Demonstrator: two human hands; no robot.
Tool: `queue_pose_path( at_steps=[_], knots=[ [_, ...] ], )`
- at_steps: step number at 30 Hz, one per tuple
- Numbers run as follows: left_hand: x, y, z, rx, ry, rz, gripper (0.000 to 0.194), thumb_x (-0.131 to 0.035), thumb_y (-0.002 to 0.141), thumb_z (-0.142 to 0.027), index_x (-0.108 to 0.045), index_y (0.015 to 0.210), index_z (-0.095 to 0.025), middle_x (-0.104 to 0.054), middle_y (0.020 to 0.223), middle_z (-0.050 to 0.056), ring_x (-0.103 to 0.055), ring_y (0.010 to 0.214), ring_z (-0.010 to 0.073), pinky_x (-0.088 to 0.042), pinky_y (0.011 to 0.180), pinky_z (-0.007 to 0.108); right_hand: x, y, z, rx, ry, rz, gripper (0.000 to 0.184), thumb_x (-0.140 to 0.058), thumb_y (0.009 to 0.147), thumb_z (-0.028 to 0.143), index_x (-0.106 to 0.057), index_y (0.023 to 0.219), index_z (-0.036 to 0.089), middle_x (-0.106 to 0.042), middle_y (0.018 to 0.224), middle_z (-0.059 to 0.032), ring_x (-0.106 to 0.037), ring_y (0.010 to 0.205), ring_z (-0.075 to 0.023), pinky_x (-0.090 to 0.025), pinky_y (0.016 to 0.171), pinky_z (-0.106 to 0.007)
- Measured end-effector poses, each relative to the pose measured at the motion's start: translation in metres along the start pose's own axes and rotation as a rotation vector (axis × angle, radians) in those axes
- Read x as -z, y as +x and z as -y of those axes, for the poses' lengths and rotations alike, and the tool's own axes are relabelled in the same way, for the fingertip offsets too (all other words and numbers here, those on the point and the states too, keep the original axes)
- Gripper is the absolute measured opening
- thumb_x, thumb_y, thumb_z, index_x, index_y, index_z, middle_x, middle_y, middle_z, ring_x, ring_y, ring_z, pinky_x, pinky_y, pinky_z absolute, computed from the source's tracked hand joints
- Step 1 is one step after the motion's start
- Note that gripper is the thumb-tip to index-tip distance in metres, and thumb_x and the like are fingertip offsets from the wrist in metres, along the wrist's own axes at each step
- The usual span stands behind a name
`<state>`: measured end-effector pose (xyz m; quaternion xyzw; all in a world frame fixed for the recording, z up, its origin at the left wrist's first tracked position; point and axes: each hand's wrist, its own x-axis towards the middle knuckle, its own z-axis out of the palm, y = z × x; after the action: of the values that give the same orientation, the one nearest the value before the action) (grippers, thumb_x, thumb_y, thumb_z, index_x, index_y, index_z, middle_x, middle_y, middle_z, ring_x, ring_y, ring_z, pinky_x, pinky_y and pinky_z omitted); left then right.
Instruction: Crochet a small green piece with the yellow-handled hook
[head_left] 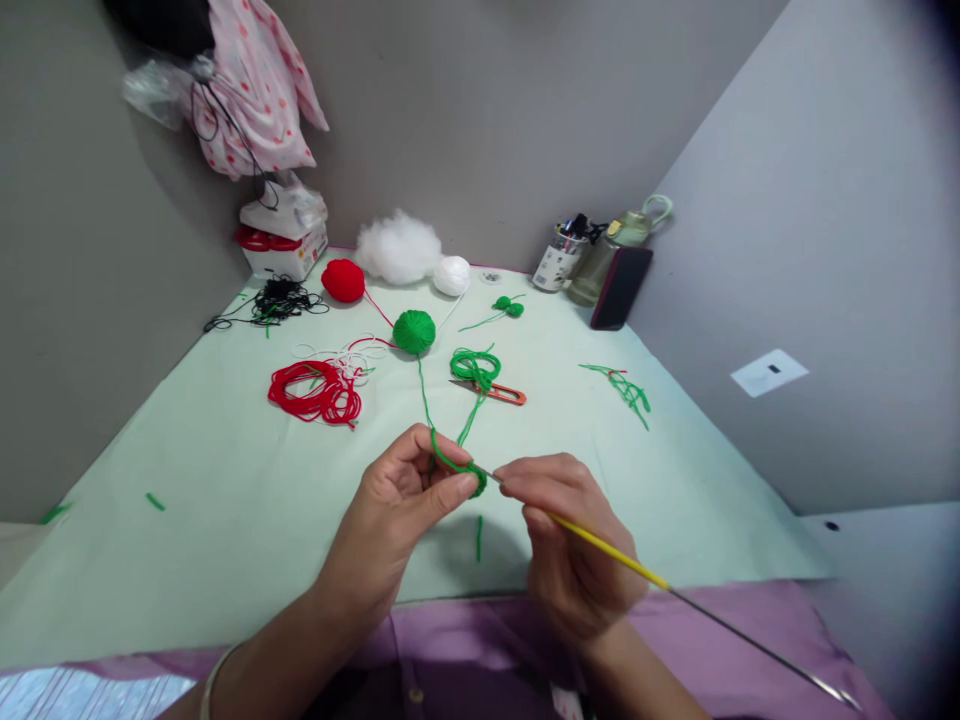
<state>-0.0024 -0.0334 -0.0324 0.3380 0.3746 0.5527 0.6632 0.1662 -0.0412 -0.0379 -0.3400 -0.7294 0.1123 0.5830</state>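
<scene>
My left hand (409, 500) pinches a small green crochet piece (478, 484) between thumb and fingers, with green yarn looped over its index finger. One strand runs from there back to the green yarn ball (414, 332). In my right hand (574, 530) is a crochet hook (611, 552) with a yellow grip and a long metal shaft slanting down to the right. The hook's tip meets the green piece at my left fingertips; the exact stitch is too small to make out. Beyond my hands, orange thread snips (501, 393) lie against a coil of green yarn (475, 367).
Behind stand a red yarn ball (343, 281), a white yarn ball (451, 275) and white stuffing (399, 247). Loose red yarn (311, 393) and tangled black yarn (281, 300) lie left. At right are a pen cup (556, 262), a bottle (592, 280), a phone (622, 289) and green scraps (628, 390).
</scene>
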Motion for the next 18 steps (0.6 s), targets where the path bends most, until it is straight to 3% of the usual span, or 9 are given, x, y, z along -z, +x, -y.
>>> queue_pose_path(
  at_steps=[10, 18],
  knots=[
    [-0.0031, -0.0006, 0.0007, 0.033, -0.048, 0.019, 0.016, -0.094, 0.081, -0.024, -0.079, 0.086, -0.024, -0.066, 0.084, -0.001, -0.058, 0.083, 0.0137, -0.048, 0.077, 0.024, -0.0043, 0.0034, -0.0013, 0.023, -0.015, -0.053, 0.024, -0.055, 0.109, 0.02, -0.077, 0.115, 0.026, -0.078, 0.096, -0.0074, -0.076, 0.083, -0.0205, -0.062, 0.068, -0.035],
    [-0.0023, 0.0041, -0.0022, 0.066, -0.038, 0.021, 0.015, -0.092, 0.081, -0.025, -0.08, 0.089, -0.024, -0.066, 0.084, -0.002, -0.056, 0.083, 0.0143, -0.045, 0.079, 0.025, -0.0058, -0.0043, -0.0072, -0.082, 0.089, -0.044, 0.028, -0.057, 0.104, 0.009, -0.077, 0.116, 0.026, -0.08, 0.097, -0.007, -0.074, 0.087, -0.0227, -0.061, 0.072, -0.038]
  ],
)
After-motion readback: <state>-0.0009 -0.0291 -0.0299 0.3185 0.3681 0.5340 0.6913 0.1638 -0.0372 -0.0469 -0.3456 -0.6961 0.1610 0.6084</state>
